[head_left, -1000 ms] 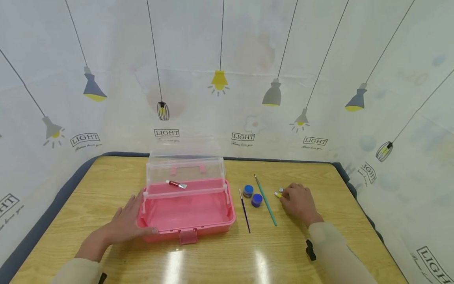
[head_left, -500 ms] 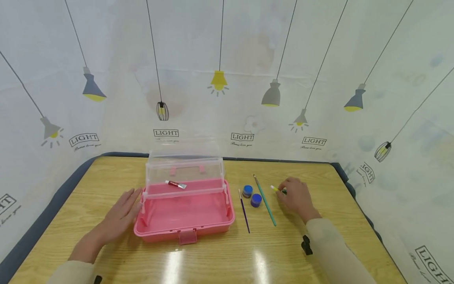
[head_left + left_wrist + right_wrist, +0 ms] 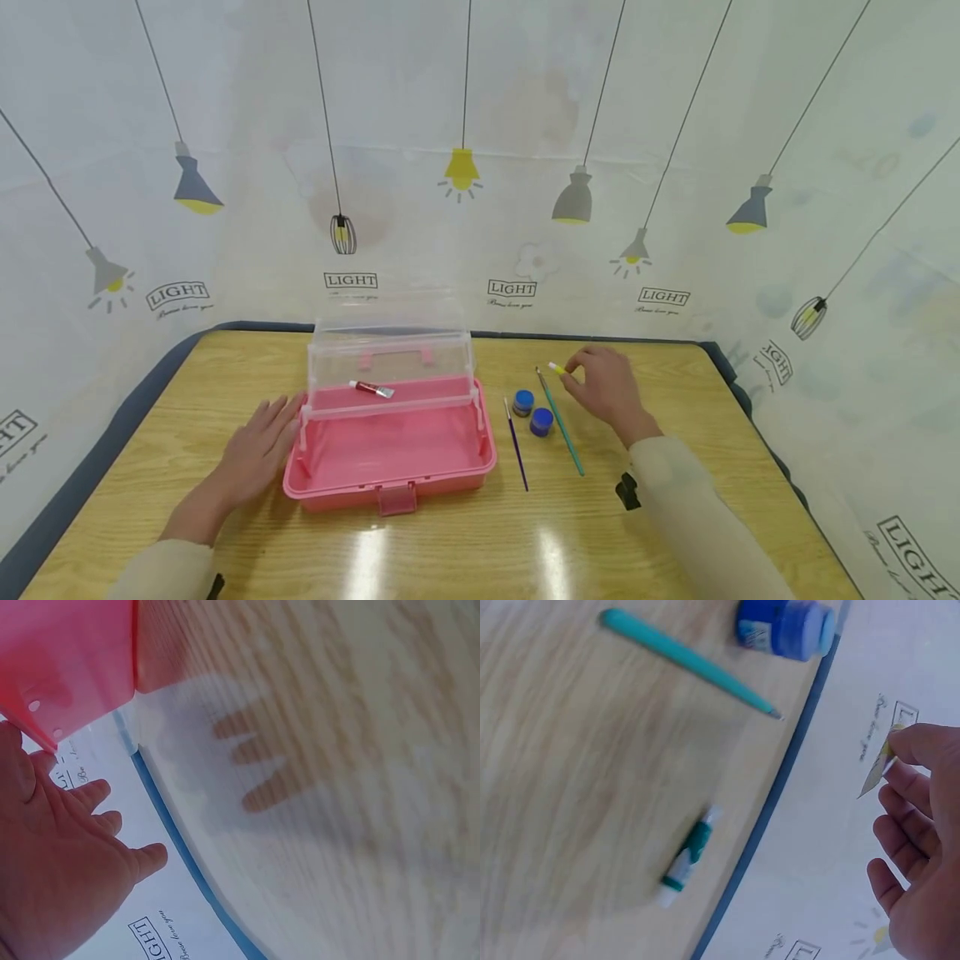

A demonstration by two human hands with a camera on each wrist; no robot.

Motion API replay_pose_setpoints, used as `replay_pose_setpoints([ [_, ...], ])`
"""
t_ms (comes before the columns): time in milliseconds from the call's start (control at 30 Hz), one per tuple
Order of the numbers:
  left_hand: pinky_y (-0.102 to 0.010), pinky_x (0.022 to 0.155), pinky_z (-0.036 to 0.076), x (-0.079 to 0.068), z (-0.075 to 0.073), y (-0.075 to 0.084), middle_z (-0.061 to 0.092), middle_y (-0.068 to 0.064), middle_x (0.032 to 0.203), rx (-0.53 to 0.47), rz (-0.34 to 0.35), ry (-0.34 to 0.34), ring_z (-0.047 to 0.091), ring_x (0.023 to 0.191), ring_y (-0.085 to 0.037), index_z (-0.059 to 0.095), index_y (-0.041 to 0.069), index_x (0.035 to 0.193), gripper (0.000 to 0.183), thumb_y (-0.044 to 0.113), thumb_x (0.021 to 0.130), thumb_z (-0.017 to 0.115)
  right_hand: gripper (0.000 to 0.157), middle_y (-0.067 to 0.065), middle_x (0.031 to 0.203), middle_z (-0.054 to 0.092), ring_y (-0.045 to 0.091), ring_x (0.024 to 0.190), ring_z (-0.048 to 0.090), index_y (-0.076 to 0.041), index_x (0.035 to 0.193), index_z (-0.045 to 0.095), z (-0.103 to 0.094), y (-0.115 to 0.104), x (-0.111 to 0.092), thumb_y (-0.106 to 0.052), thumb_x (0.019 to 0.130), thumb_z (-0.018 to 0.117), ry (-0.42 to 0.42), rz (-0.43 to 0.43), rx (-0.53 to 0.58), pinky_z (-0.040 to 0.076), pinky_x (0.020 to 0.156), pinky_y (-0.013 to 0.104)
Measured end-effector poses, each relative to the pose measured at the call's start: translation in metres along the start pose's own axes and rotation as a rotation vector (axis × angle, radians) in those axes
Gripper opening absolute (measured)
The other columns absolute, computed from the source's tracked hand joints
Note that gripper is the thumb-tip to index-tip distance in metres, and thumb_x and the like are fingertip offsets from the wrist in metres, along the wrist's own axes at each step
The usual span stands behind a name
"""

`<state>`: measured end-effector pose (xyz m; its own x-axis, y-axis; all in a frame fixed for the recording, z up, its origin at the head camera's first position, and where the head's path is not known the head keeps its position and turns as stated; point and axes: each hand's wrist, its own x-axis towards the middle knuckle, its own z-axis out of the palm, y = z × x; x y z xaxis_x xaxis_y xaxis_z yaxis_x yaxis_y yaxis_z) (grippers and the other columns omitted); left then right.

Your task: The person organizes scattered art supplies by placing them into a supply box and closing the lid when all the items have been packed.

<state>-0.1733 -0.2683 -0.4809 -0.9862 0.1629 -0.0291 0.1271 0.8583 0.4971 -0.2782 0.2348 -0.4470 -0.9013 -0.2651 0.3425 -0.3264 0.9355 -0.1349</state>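
My right hand pinches a yellow paint tube between thumb and fingertips, held up over the table's back right. In the right wrist view, the flat end of that tube sticks out past the thumb, and the other fingers are half curled. At the left side of a pink storage box, my left hand lies with extended fingers, fingertips right at its wall. The box's clear lid is raised. A red paint tube rests in the upper tray at the back.
Right of the box stand two blue paint jars, between a purple paintbrush and a teal paintbrush. A green paint tube lies on the wooden table. A printed curtain hangs behind the table.
My right hand has picked up the yellow paint tube and carried it left and farther back, toward the teal brush's tip. My left hand has drawn its thumb off the box's front rim.
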Motion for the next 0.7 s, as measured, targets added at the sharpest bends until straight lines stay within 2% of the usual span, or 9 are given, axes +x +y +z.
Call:
replay_pose_setpoints([
  [233,-0.079,0.107,0.007,0.002,0.002,0.005,0.017,-0.029,0.159,0.038,-0.038,0.007,0.007,0.145,-0.054,0.014,0.020,0.158,0.063,0.051,0.104,0.026,0.017,0.006,0.098,0.067,0.028,0.096,0.061,-0.014,0.088,0.073,-0.009,-0.023,0.016,-0.030,0.087,0.071,0.003,-0.038,0.004,0.049,0.087,0.051],
  [367,-0.078,0.108,0.003,0.002,0.003,0.004,0.015,-0.028,0.159,0.031,-0.052,-0.009,0.004,0.146,-0.053,0.010,0.021,0.158,0.064,0.052,0.104,0.022,0.017,0.006,0.101,0.066,0.030,0.102,0.060,-0.014,0.089,0.073,-0.014,-0.039,0.024,-0.031,0.087,0.071,-0.025,-0.041,0.002,0.047,0.091,0.052],
  [567,-0.078,0.108,-0.002,0.003,0.002,0.005,0.011,-0.028,0.160,0.041,-0.068,-0.026,0.001,0.146,-0.053,0.006,0.023,0.158,0.065,0.052,0.103,0.024,0.018,0.003,0.104,0.065,0.027,0.106,0.059,-0.015,0.090,0.074,-0.019,-0.064,0.033,-0.033,0.089,0.068,-0.070,-0.046,-0.013,0.046,0.096,0.050],
  [700,-0.078,0.108,-0.002,0.002,0.003,0.006,0.012,-0.028,0.160,0.060,-0.075,-0.029,0.002,0.146,-0.053,0.006,0.022,0.158,0.065,0.053,0.103,0.023,0.018,0.002,0.105,0.064,0.025,0.107,0.057,-0.017,0.090,0.073,-0.019,-0.079,0.037,-0.034,0.089,0.068,-0.095,-0.056,-0.009,0.045,0.098,0.048],
])
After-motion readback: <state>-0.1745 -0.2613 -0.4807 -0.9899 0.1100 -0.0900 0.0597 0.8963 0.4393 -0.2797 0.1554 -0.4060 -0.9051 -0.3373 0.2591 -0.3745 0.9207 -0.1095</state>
